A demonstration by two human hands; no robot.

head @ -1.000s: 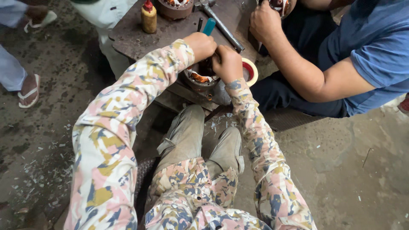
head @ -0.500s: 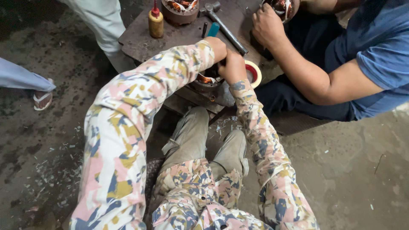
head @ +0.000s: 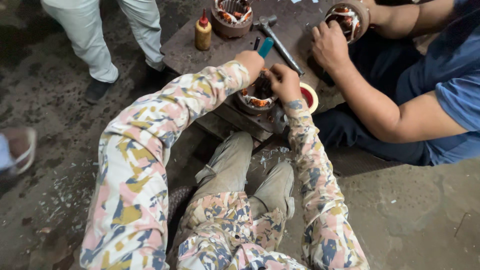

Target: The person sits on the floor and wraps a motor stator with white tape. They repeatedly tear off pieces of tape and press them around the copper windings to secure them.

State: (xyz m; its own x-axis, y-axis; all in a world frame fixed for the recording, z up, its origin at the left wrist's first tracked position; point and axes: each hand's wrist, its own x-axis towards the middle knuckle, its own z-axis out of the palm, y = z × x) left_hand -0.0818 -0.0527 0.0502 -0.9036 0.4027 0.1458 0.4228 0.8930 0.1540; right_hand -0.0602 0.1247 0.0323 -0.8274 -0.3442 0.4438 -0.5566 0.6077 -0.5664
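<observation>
My left hand [head: 250, 61] sits at the far rim of the stator [head: 256, 96], its fingers curled shut around a teal-handled tool [head: 265, 47] whose handle sticks up just past the knuckles. My right hand [head: 284, 82] rests on the stator's right edge, fingers bent down into the copper windings; I cannot tell whether they pinch a wire. The stator lies directly under and between both sets of fingers, at the near edge of the tabletop [head: 185, 47]. Just right of my right fingers is a red tape roll [head: 311, 95]. Beyond my left fingers lie a hammer [head: 278, 40] and a yellow bottle [head: 202, 33]. A co-worker's hand [head: 330, 45] works well apart, to the right.
</observation>
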